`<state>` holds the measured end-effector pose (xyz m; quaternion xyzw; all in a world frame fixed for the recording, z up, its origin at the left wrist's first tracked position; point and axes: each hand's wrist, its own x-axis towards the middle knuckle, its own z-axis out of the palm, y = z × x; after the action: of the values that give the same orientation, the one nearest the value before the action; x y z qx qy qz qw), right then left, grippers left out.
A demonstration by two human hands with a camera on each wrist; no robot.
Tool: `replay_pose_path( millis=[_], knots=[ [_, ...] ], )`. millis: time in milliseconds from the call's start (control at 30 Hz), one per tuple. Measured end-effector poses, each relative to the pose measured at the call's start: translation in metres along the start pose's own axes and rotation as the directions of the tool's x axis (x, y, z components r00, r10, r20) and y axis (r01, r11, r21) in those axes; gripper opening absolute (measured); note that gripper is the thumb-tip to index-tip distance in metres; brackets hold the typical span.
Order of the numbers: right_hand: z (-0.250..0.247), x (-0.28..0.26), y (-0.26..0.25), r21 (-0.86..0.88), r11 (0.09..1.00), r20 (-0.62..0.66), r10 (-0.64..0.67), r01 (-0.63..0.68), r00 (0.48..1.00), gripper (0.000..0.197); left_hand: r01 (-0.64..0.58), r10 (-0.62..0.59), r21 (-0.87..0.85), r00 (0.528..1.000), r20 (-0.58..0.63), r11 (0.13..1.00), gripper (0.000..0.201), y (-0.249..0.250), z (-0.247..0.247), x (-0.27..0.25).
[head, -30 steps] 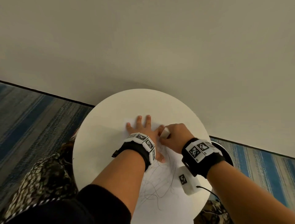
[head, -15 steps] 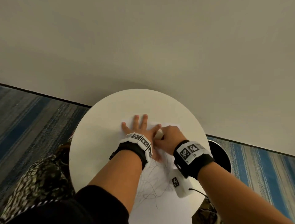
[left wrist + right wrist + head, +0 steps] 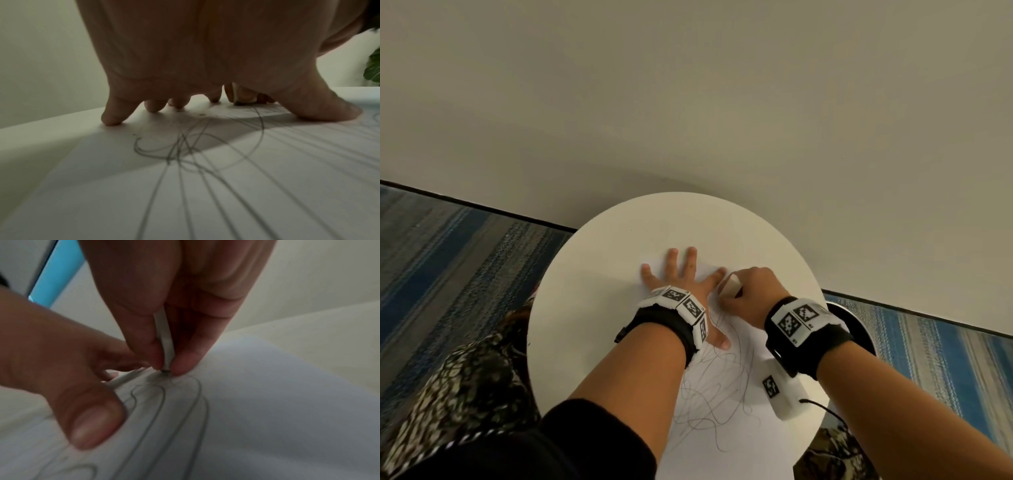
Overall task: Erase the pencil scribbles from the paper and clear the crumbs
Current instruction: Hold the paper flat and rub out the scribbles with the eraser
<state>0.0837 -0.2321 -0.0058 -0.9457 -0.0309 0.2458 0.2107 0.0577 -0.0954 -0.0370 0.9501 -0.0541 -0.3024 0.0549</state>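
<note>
Dim, warm room light throughout. In the left wrist view the left hand [image 3: 216, 56] throws a hard shadow across the paper [image 3: 205, 203]. The right wrist view is soft and motion-blurred; head-view edges bend.

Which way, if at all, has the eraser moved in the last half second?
Yes. In the head view the eraser, pinched by the right hand, has slid slightly right, away from the left hand pressing the paper.

paper [image 3: 726, 442]: near edge cut off | eraser [image 3: 730, 287]: mostly hidden
</note>
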Motion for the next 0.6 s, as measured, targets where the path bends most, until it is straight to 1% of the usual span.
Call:
replay_pose_path(
  millis=[33, 100, 167, 233, 300, 333, 367, 400, 433, 467, 500, 533, 600],
  knots=[
    [0.000, -0.001, 0.001, 0.006, 1.000, 0.005, 0.003, -0.003, 1.000, 0.024, -0.002, 0.002, -0.002, 1.000, -0.001, 1.000, 0.125, 0.001, 0.000, 0.000],
    [-0.007, 0.004, 0.007, 0.073, 0.996, -0.074, 0.048, -0.043, 0.996, 0.022, -0.024, 0.025, 0.008, 0.999, -0.025, 1.000, 0.126, 0.005, -0.001, 0.001],
    [-0.012, 0.006, 0.005, 0.052, 0.997, -0.124, 0.067, -0.061, 0.990, 0.023, -0.070, 0.071, 0.015, 0.997, -0.041, 0.997, 0.126, 0.007, -0.002, 0.002],
    [-0.008, -0.001, -0.001, -0.068, 0.997, -0.100, 0.016, -0.023, 0.995, 0.026, -0.086, 0.086, 0.004, 0.996, -0.030, 0.996, 0.126, 0.008, -0.004, 0.004],
    [0.003, -0.013, -0.006, -0.189, 0.981, -0.024, -0.044, 0.039, 0.999, 0.026, -0.079, 0.079, 0.001, 0.997, -0.017, 0.997, 0.125, 0.010, -0.004, 0.006],
    [0.006, -0.016, -0.005, -0.191, 0.980, 0.023, -0.055, 0.058, 0.998, 0.025, -0.073, 0.073, 0.000, 0.997, -0.014, 0.997, 0.125, 0.010, -0.004, 0.006],
    [0.004, -0.015, -0.002, -0.167, 0.985, 0.049, -0.035, 0.043, 0.998, 0.023, -0.070, 0.070, 0.000, 0.997, -0.011, 0.998, 0.125, 0.010, -0.004, 0.007],
    [-0.001, -0.012, 0.000, -0.141, 0.990, 0.044, -0.001, 0.007, 0.999, 0.024, -0.069, 0.069, -0.002, 0.998, -0.004, 0.998, 0.126, 0.010, -0.004, 0.006],
    [-0.007, -0.008, 0.003, -0.109, 0.994, 0.000, 0.025, -0.025, 1.000, 0.025, -0.069, 0.069, -0.001, 0.998, 0.003, 0.998, 0.126, 0.010, -0.003, 0.006],
    [-0.012, -0.004, 0.005, -0.084, 0.996, -0.060, 0.036, -0.041, 0.998, 0.027, -0.070, 0.070, 0.002, 0.998, 0.005, 0.998, 0.127, 0.010, -0.003, 0.006],
    [-0.013, -0.002, 0.006, -0.078, 0.996, -0.090, 0.035, -0.042, 0.995, 0.027, -0.071, 0.071, 0.002, 0.997, 0.006, 0.997, 0.127, 0.010, -0.003, 0.007],
    [-0.012, -0.003, 0.005, -0.109, 0.994, -0.067, 0.013, -0.020, 0.998, 0.026, -0.071, 0.071, -0.003, 0.997, 0.009, 0.998, 0.127, 0.010, -0.003, 0.007],
    [-0.001, -0.008, 0.001, -0.170, 0.984, 0.065, -0.046, 0.056, 0.997, 0.022, -0.066, 0.066, -0.013, 0.998, 0.013, 0.998, 0.128, 0.011, -0.005, 0.008]
  ],
)
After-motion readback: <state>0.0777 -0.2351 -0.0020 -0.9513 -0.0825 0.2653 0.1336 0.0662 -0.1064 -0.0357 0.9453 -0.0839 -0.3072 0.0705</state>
